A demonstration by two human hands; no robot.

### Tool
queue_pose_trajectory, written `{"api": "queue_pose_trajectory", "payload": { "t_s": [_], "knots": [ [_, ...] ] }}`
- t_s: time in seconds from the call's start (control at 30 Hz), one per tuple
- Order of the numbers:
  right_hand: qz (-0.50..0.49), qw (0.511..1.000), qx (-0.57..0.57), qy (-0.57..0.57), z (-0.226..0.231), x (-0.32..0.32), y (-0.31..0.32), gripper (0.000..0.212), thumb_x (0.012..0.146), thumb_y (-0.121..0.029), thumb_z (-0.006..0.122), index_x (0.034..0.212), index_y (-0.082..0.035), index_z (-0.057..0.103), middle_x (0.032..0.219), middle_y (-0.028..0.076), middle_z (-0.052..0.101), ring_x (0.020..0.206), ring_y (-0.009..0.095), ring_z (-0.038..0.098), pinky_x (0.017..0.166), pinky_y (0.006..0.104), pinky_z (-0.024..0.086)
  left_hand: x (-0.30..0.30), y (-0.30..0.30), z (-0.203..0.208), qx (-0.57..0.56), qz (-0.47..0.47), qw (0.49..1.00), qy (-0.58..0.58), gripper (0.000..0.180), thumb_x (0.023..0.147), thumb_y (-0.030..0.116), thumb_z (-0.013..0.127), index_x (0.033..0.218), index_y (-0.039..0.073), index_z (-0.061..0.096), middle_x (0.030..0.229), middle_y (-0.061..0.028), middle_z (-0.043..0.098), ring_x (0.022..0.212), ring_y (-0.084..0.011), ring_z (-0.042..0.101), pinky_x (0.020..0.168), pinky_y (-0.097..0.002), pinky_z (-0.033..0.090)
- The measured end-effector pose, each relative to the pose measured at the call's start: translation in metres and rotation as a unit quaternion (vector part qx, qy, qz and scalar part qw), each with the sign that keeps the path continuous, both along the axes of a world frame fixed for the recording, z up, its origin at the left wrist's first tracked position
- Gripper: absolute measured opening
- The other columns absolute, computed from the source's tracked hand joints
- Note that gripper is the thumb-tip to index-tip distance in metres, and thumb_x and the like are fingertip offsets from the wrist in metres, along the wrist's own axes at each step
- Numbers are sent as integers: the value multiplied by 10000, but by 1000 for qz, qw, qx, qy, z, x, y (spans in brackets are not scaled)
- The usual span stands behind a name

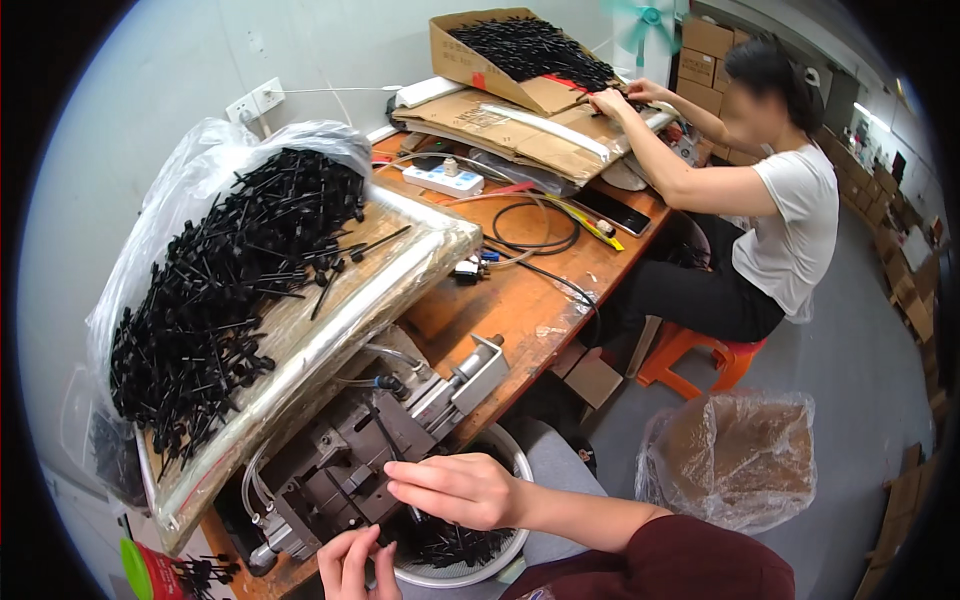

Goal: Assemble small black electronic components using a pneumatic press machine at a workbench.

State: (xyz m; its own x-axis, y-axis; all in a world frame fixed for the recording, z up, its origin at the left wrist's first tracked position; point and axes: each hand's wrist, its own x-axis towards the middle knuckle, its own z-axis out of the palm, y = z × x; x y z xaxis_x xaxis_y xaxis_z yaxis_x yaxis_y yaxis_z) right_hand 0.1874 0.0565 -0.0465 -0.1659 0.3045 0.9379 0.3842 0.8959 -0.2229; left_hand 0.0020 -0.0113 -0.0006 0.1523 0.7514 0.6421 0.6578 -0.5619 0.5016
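My right hand [465, 490] is closed in a pinch just over the near side of a grey metal clamping fixture [340, 440]. Something dark shows under its fingers, too small to make out. Lower down, at the fixture's near edge, my left hand [355, 565] has its fingers curled toward the thumb, with a small dark bit at the tips. A thin black rod [385, 428] lies across the fixture. Below my right hand stands a round white mesh basket [522, 548] with many black stick-like parts inside.
A big heap of black parts [235, 280] lies on a plastic-wrapped board [400, 255] at the left. Cables and a power strip [443, 180] cross the wooden table [520, 335]. At right a co-worker [790, 210] handles parts by an open carton [455, 60]. A plastic-lined box [740, 455] stands on the floor.
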Motion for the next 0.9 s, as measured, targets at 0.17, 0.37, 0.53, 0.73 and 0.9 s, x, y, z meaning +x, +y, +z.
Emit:
{"api": "queue_pose_trajectory", "payload": {
  "t_s": [0.17,0.37,0.53,0.73,0.9],
  "knots": [
    [14,998,-23,55,6,-11,4,391,678,78,666,1068,58,670,1132,207,639,766,278,681,645,317,570,-5,11,-16,19,31,997,64,280,758,-76,737,1027,-19,684,1060,-147,641,889,-246,648,743,-323,527],
    [11,997,-19,71,4,-21,5,349,690,67,675,1038,55,681,1117,201,633,752,278,679,634,317,571,-8,17,-42,-54,55,988,132,268,756,-42,690,1019,-62,641,1244,-186,625,1084,-341,619,914,-406,493],
    [5,997,-19,76,0,-24,3,314,710,59,683,1024,54,689,1093,205,650,705,262,668,589,310,550,-5,21,-40,-91,44,985,138,433,748,-65,630,1180,-41,629,1243,-184,627,1078,-336,632,897,-391,502],
    [31,996,-61,64,-2,-22,-2,362,676,89,660,1036,50,687,1097,204,642,795,287,689,661,334,595,-7,33,-31,-65,53,981,174,223,780,7,686,996,-25,642,1255,-155,626,827,-286,653,697,-358,515],
    [32,995,-58,73,-9,-23,1,324,715,57,662,1038,53,688,1098,216,642,746,279,684,631,322,580,-6,37,-30,-80,59,980,175,186,779,23,692,961,-3,662,1232,-155,644,737,-282,665,640,-342,516]
  ]
}}
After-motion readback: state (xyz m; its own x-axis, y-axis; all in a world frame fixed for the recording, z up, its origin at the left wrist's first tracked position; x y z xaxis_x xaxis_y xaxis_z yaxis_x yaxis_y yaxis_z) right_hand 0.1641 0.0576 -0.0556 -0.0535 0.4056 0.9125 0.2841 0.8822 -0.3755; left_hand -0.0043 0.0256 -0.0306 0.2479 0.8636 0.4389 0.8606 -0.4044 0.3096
